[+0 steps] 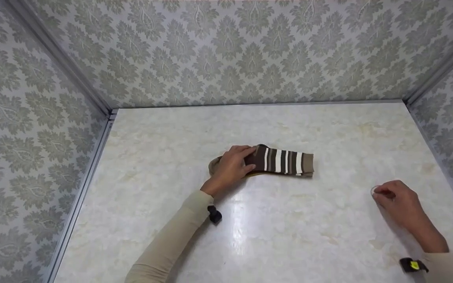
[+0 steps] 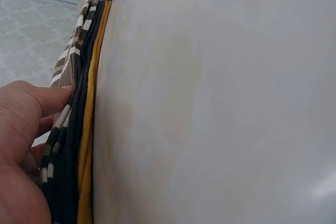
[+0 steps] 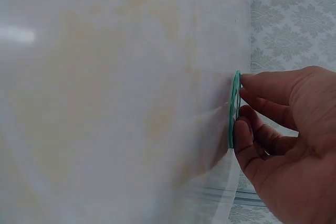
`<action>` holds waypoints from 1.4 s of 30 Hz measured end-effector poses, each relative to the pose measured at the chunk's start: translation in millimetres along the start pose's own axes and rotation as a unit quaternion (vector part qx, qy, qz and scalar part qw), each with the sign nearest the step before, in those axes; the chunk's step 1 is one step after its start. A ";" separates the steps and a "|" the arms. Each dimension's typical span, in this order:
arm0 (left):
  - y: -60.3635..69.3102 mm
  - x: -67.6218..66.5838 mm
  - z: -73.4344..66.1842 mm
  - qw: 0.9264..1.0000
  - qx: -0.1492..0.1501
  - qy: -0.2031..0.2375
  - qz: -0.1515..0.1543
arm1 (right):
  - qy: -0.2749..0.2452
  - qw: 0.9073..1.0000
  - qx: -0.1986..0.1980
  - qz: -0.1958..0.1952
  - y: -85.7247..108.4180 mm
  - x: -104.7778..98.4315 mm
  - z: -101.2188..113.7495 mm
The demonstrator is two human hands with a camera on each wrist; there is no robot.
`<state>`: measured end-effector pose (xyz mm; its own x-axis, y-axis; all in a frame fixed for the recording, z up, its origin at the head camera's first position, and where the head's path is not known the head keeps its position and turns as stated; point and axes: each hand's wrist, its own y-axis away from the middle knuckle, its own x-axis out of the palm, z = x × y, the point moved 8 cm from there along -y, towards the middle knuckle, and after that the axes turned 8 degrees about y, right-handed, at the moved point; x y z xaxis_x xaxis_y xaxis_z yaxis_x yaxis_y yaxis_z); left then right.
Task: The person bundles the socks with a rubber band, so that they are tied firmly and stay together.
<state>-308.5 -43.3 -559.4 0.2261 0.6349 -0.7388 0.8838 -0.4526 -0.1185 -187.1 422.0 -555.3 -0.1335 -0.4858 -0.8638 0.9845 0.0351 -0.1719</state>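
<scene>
A flat stack of folded striped socks (image 1: 281,160) lies on the table, brown, white and tan on top. Dark and mustard-yellow layers (image 2: 90,129) show along its side in the left wrist view. My left hand (image 1: 230,167) grips the stack near its left end, with the thumb on the near side and the fingers across the top. The covered part under the palm is hidden. Well off to the right, my right hand (image 1: 401,200) pinches a thin green rubber band (image 3: 233,114) between thumb and fingers. The band stands on edge close to the tabletop.
The pale marbled table (image 1: 163,137) reaches back to a patterned wall (image 1: 230,55). Side walls with grey metal edging (image 1: 81,188) stand at left and right. A dark wrist camera (image 1: 214,215) sits at the left cuff, another (image 1: 409,265) at the right.
</scene>
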 end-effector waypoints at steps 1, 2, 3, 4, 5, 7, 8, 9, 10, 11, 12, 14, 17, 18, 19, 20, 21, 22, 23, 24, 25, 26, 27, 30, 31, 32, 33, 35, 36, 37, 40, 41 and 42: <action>0.2 0.3 0.2 1.000 0.000 0.000 0.000 | -0.001 1.000 0.000 0.004 0.2 1.2 0.5; 0.4 0.3 0.2 1.000 0.000 0.000 0.000 | -0.003 1.000 0.000 0.007 0.4 2.4 1.1; 0.5 0.4 0.2 1.000 0.000 0.000 -0.001 | -0.005 1.000 0.001 0.010 0.5 3.3 2.4; 0.7 0.3 0.2 1.000 -0.001 0.001 -0.002 | -0.005 1.000 0.001 0.013 0.6 4.2 3.7; 0.7 0.1 0.2 1.000 -0.002 0.001 -0.002 | -0.005 1.000 -0.001 0.015 0.5 5.1 5.2; 1.0 -0.2 -0.1 1.000 -0.004 0.000 -0.002 | -0.006 1.000 -0.004 0.022 0.1 6.8 8.1; 1.2 -0.4 -0.3 1.000 -0.006 -0.001 -0.001 | -0.003 1.000 -0.007 0.023 -0.2 7.4 9.5; 1.1 -0.3 -0.4 1.000 -0.006 -0.002 -0.001 | 0.001 1.000 -0.010 0.023 -0.5 7.8 10.7; 1.1 -0.4 -0.8 1.000 -0.007 -0.003 0.000 | 0.006 1.000 -0.013 0.023 -0.9 8.2 11.6; 1.0 -0.5 -1.3 1.000 -0.006 -0.004 0.000 | 0.009 1.000 -0.014 0.024 -1.3 8.5 12.1; 1.0 -0.5 -1.6 1.000 -0.006 -0.004 -0.001 | 0.012 1.000 -0.014 0.025 -1.6 8.8 12.4; 0.9 -0.4 -1.8 1.000 -0.006 -0.005 -0.001 | 0.023 0.999 -0.014 0.029 -2.7 9.5 13.2; 0.7 -0.1 -1.1 1.000 -0.008 -0.005 -0.002 | 0.029 0.998 -0.013 0.045 -4.8 10.3 13.7; 0.8 0.2 -0.6 1.000 -0.010 -0.005 -0.002 | 0.029 0.998 -0.016 0.048 -5.4 10.1 14.2; 0.8 0.5 -0.4 1.000 -0.011 -0.005 -0.002 | 0.029 0.998 -0.019 0.051 -6.2 9.8 14.6; 0.9 0.7 0.0 1.000 -0.012 -0.005 -0.002 | 0.026 0.998 -0.025 0.055 -7.7 9.9 15.3; 0.9 0.6 0.1 1.000 -0.011 -0.005 -0.003 | 0.023 0.998 -0.030 0.059 -8.9 10.0 16.1; 1.1 0.6 0.3 1.000 -0.011 -0.004 -0.004 | 0.020 0.997 -0.032 0.063 -9.9 9.9 16.3; 1.2 0.6 0.3 1.000 -0.011 -0.004 -0.004 | 0.020 0.997 -0.032 0.067 -10.1 9.9 16.2; 1.2 0.6 0.1 1.000 -0.011 -0.004 -0.003 | 0.018 0.997 -0.028 0.071 -10.3 9.8 15.9; 1.2 0.5 0.1 1.000 -0.011 -0.004 -0.003 | 0.017 0.997 -0.023 0.075 -10.6 9.8 15.4; 1.3 0.3 0.1 1.000 -0.011 -0.005 -0.004 | 0.015 0.997 -0.017 0.080 -10.5 10.3 14.8; 1.5 0.1 0.2 1.000 -0.011 -0.006 -0.004 | 0.016 0.997 -0.010 0.081 -10.2 9.7 13.9; 1.8 0.2 0.9 1.000 -0.014 -0.007 -0.005 | 0.000 0.997 0.006 0.079 -10.9 8.6 12.8; 1.8 0.3 1.2 1.000 -0.015 -0.008 -0.005 | -0.009 0.997 0.005 0.076 -11.6 8.5 13.3; 1.8 0.4 1.5 1.000 -0.016 -0.008 -0.006 | -0.021 0.997 0.004 0.072 -12.1 8.3 13.7; 1.7 0.7 1.6 1.000 -0.016 -0.009 -0.006 | -0.037 0.997 0.002 0.065 -12.8 7.5 14.0; 1.4 1.5 1.8 1.000 -0.016 -0.009 -0.005 | -0.084 0.995 0.004 0.053 -12.9 7.0 13.3; 1.2 1.7 1.7 1.000 -0.016 -0.010 -0.005 | -0.109 0.993 0.005 0.046 -12.8 6.5 12.5; 1.3 2.0 1.6 1.000 -0.016 -0.010 -0.005 | -0.135 0.990 0.005 0.041 -12.5 6.2 11.6; 1.4 2.1 2.2 1.000 -0.019 -0.007 -0.005 | -0.198 0.980 0.012 0.031 -12.1 6.3 7.1; 1.6 2.1 2.2 1.000 -0.019 -0.006 -0.005 | -0.209 0.977 0.012 0.028 -12.1 6.5 5.9; 1.7 2.0 2.3 1.000 -0.020 -0.004 -0.005 | -0.215 0.976 0.015 0.026 -12.0 6.7 4.6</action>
<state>-307.4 -44.2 -562.6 0.2139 0.6337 -0.7434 0.9016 -0.4210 -0.0995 -199.3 414.3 -556.9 -0.0297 -0.8065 -0.5905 0.9923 0.0471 -0.1143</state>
